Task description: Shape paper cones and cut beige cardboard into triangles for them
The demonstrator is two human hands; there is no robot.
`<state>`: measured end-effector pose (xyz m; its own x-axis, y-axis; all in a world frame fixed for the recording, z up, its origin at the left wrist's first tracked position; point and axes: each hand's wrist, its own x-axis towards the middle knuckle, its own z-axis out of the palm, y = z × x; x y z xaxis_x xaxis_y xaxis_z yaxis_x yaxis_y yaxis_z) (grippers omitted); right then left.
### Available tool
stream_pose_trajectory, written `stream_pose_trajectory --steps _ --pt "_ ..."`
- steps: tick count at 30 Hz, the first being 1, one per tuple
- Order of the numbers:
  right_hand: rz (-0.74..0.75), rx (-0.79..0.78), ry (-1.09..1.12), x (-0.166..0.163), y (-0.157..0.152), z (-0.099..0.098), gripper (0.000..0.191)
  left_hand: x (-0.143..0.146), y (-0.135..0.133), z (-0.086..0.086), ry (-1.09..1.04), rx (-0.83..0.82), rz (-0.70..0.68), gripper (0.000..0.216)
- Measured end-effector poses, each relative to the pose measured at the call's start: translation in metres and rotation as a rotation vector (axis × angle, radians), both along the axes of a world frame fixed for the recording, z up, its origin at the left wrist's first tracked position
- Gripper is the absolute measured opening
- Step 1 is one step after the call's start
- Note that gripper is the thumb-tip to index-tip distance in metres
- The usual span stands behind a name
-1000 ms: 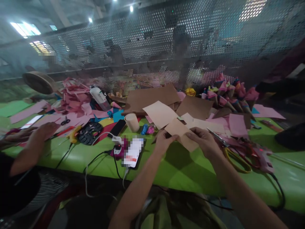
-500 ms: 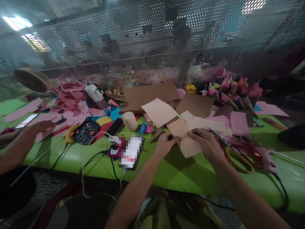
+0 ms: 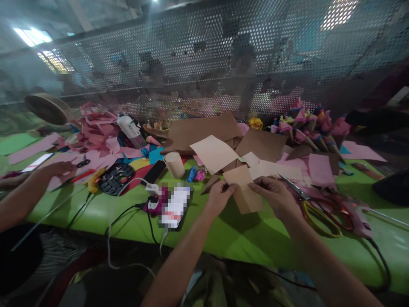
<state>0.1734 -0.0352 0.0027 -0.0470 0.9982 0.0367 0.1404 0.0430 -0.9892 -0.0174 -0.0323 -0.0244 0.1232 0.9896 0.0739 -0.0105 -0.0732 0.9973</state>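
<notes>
A piece of tan paper [image 3: 244, 192] is held up above the green table [image 3: 223, 236], between my two hands. My left hand [image 3: 220, 197] pinches its left edge between thumb and fingers. On the other side my right hand [image 3: 273, 194] grips the right edge, thumb in front. Just behind lies a larger cream sheet [image 3: 213, 153], with a brown sheet [image 3: 262, 144] beyond it. Close to my right wrist rest scissors [image 3: 319, 215] with yellow and red handles, blades pointing up and left.
A pink glue gun [image 3: 361, 217] lies at the right. Left of my hands are a lit phone [image 3: 175, 207], a dark phone [image 3: 154, 172] and a cardboard tube [image 3: 174, 164]. Paper cones [image 3: 315, 123] stand at the back right. Another person's arm [image 3: 28, 189] reaches in from the left.
The tan paper has turned slightly and its lower part has shifted left. My right hand has moved a little left and down along its edge.
</notes>
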Motion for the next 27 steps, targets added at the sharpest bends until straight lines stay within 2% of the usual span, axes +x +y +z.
stream_pose_trajectory --steps 7,16,21,27 --pt "-0.021 0.040 0.055 -0.001 0.000 -0.003 0.041 0.001 -0.003 0.000 0.024 -0.059 -0.111 0.037" --pt "-0.022 0.023 0.062 -0.001 -0.003 -0.001 0.043 0.000 -0.005 0.011 0.105 -0.011 -0.070 0.027" --pt "-0.006 0.063 -0.017 0.000 -0.002 -0.001 0.046 0.000 -0.007 0.014 0.151 0.039 0.039 0.030" --pt "-0.035 0.003 0.037 -0.001 -0.004 0.002 0.043 0.000 -0.006 0.013 0.126 0.021 0.024 0.030"
